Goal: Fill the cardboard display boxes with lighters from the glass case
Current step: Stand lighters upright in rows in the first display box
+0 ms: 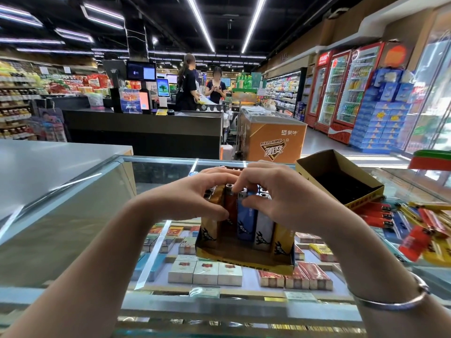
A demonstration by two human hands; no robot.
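Here, lighters [245, 217] between both hands [244, 191]

Display box [244, 254] on glass case [73, 215], empty box [339, 181] right

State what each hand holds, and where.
Left hand and right hand both grip upright lighters near their tops, inside the display box.

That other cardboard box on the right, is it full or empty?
Empty, as far as shows: the second cardboard box sits open on the glass case, its dark interior holding no lighters. Loose lighters lie beside it.
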